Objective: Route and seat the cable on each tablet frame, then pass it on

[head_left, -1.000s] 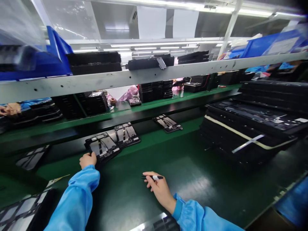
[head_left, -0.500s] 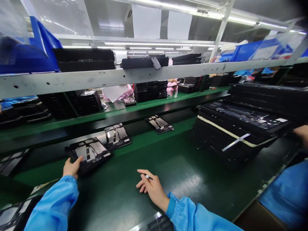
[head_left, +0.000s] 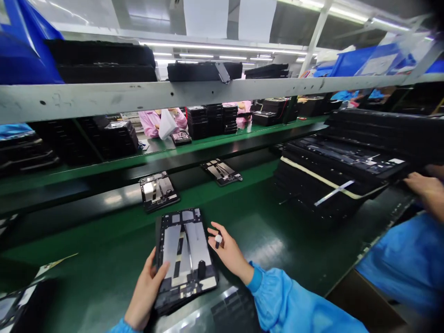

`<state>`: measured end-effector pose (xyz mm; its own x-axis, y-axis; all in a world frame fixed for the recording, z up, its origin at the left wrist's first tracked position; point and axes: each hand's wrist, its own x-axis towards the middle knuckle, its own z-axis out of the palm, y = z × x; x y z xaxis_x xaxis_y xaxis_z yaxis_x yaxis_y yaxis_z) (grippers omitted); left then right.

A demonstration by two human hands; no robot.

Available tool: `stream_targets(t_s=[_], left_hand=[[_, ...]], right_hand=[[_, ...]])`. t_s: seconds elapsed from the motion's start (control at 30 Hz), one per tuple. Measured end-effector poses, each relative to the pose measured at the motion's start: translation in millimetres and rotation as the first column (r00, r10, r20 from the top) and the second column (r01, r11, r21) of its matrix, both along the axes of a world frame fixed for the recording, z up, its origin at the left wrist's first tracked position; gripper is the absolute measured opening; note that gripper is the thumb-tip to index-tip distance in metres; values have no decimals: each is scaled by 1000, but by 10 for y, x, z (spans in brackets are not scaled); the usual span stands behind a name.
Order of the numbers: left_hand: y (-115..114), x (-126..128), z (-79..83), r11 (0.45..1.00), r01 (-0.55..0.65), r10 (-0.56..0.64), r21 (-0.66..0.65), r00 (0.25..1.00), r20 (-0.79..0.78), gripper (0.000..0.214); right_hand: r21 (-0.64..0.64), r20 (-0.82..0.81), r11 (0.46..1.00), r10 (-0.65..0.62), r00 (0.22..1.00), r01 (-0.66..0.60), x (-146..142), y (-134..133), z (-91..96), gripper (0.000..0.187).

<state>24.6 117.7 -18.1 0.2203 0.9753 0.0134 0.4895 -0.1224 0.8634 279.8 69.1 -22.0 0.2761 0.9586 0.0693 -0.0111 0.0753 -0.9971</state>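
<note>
Along green workbench (head_left: 239,199) | left hand (head_left: 144,293) gripping tablet chassis (head_left: 183,252) | right hand (head_left: 229,252) pinching pen (head_left: 218,241) | stack label (head_left: 396,161) unreadable

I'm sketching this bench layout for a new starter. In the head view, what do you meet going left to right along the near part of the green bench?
Left hand → black-framed tablet panel → right hand holding a marker pen → stack of black panels → another person's hand
</note>
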Motion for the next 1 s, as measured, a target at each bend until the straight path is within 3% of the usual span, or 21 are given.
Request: stream_targets(t_s=[0.07,0.13,0.2,0.3,0.4,0.5,0.6,0.83,0.9,1.0], left_hand=[[1,-17,-2,1000,-8,8,19,999,34,64],[-23,-175,-19,997,-23,26,79,999,-42,63],[-117,-363,-73,995,52,-40,87,991,-128,59],[-353,-500,-179,969,215,-195,118,968,-159,63],[-543,-440,-216,949,235,-200,211,964,-174,70],[-612,-338,-172,947,220,-180,233,967,-183,69],[-639,-289,-143,950,184,-138,254,972,-189,71],[-834,-248,-309,943,149,-100,298,980,-174,74],[-897,-183,-267,957,139,-87,253,975,-206,66],[-932,-84,-83,974,155,-101,167,950,-295,51]], right_hand=[[-47,58,995,94,994,-91,120,-176,54,61],[-93,177,973,225,958,-211,204,-358,114,78],[-121,265,951,308,914,-286,236,-491,161,95],[-143,314,942,335,888,-305,219,-560,189,108],[-158,343,930,368,864,-333,213,-539,187,113],[-172,346,909,416,841,-379,249,-525,186,111],[-148,262,913,407,875,-380,273,-541,180,96],[-142,134,916,394,909,-376,351,-706,119,77],[-155,127,902,422,898,-403,426,-717,120,76],[-168,152,888,453,878,-429,531,-666,135,76]])
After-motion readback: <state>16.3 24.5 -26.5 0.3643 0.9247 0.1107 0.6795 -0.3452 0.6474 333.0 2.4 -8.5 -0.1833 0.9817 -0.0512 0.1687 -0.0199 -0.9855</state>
